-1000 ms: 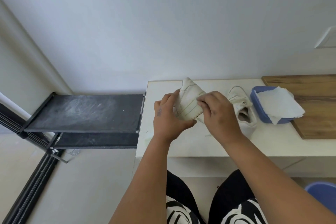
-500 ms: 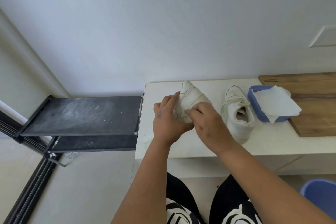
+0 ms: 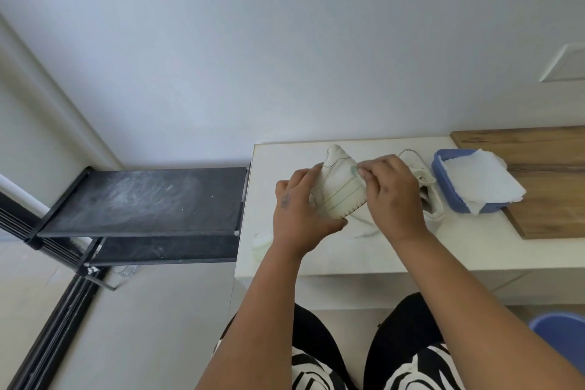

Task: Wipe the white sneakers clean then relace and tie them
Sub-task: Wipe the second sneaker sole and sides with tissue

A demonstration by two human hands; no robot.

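White table (image 3: 316, 263), low, set vs. wall. Landmark: blue tray (image 3: 449, 196).
- Wooden board (image 3: 550, 193): under the tray's right part, runs to right edge of view.
- Blue tray: partly on board, partly on tabletop; white paper sheet (image 3: 478, 177) inside, hanging over its rim.
- White sneaker (image 3: 432, 203): just left of tray, standing on top, mostly hidden.
- Loose lace (image 3: 364, 231): further left, nearer front.
- Pale green lid-like item (image 3: 262, 242): far left, at table's left edge; blurred.

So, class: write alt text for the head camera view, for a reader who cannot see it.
A left hand holds a white sneaker above a white table while the right hand rubs its side. The second sneaker and a blue tub of paper sit to the right.
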